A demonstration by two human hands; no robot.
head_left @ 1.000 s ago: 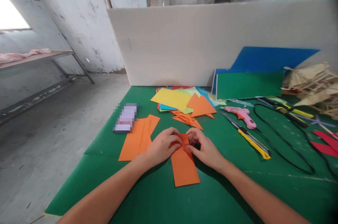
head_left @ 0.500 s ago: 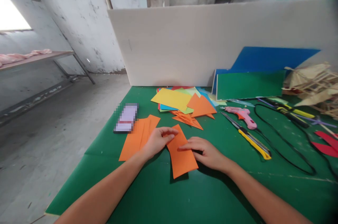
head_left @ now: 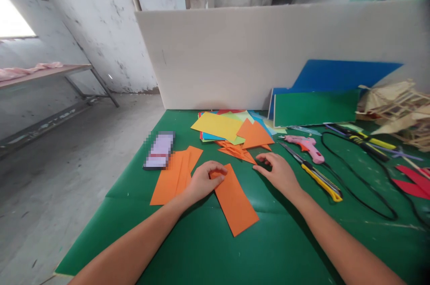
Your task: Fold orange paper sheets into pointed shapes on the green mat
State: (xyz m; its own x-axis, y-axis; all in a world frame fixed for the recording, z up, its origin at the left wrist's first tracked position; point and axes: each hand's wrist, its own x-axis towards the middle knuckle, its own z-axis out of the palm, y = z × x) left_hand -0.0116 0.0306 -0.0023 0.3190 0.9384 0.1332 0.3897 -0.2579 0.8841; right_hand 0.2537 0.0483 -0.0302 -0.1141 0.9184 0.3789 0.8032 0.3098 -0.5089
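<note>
An oblong sheet of orange paper [head_left: 237,204] lies slantwise on the green table in front of me. My left hand [head_left: 207,177] pinches its upper left corner, fingers over the top and thumb beside them. Lifted off the paper, my right hand [head_left: 278,173] is curved with thumb and fingers apart and nothing between them. Its fingertips hover beside a small heap of folded orange paper pieces [head_left: 235,150]. More orange sheets [head_left: 173,182] overlap one another to the left of my left hand, partly under a phone [head_left: 159,151].
Coloured paper [head_left: 218,126] is stacked at the back. On the right lie a yellow utility knife [head_left: 320,181], scissors, a pink glue gun [head_left: 311,148] with its black cord, and red paper shapes [head_left: 414,182]. Blue and green boards [head_left: 316,109] lean against a tall white panel [head_left: 215,52].
My right hand has let go of the orange sheet and moved up and right toward the folded pieces. The sheet now lies flatter, its lower end shifted right. My left hand stays at the corner.
</note>
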